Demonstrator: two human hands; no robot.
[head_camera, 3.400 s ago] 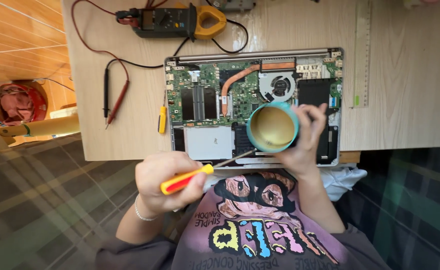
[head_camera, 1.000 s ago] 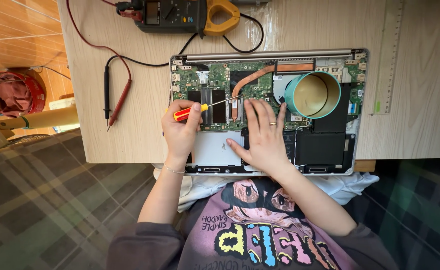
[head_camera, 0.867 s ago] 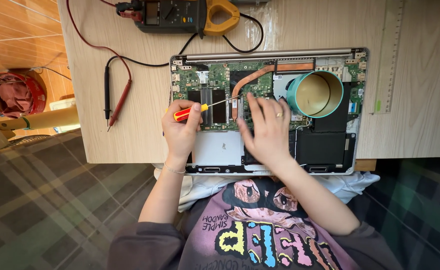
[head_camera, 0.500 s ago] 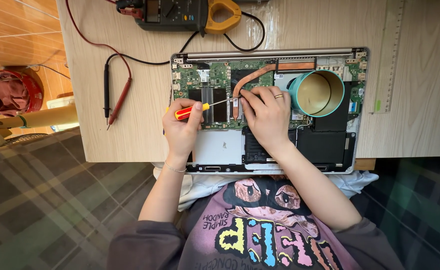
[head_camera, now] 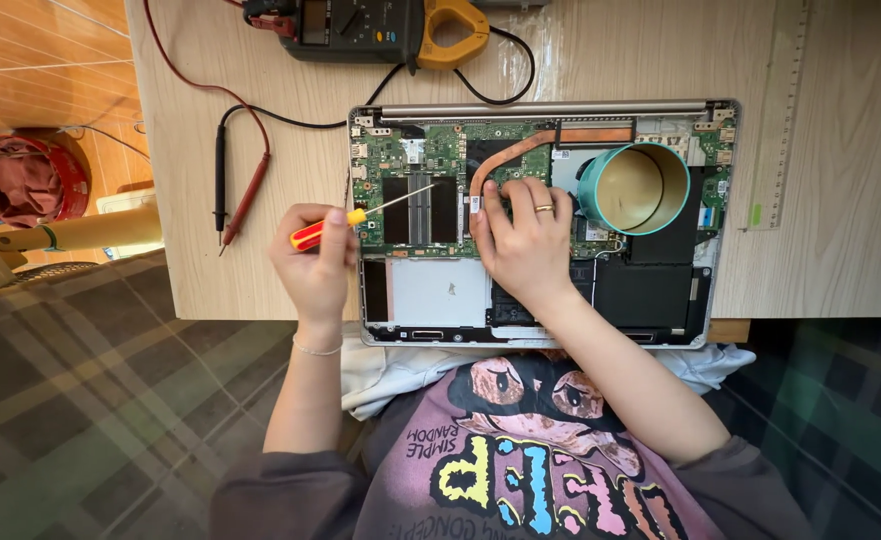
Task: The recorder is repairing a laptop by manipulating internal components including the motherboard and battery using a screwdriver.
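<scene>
Two bare hands are at work over an opened laptop (head_camera: 545,220) that is laid on the wooden bench (head_camera: 260,130) with its circuit board exposed. The left hand (head_camera: 312,262) is closed in a full grip round the red-and-yellow handle of a screwdriver (head_camera: 352,217), whose thin shaft is angled up and to the right so that its tip lies at the memory slots. The right hand (head_camera: 522,235) is held flat and empty on the board, its fingers spread beside the copper heat pipe (head_camera: 520,152). A slip of the tip is judged the main risk: the shaft is slanted, not upright, so a scratch on the board is possible. A teal cup (head_camera: 632,187) is stood on the laptop just beside the right hand and could be knocked over by a sideways move. Little free room is left on the near side, where the laptop lies at the bench edge above the lap. More open surface is seen to the left, though meter probes (head_camera: 232,185) lie there, and a clamp meter (head_camera: 380,25) sits behind.
</scene>
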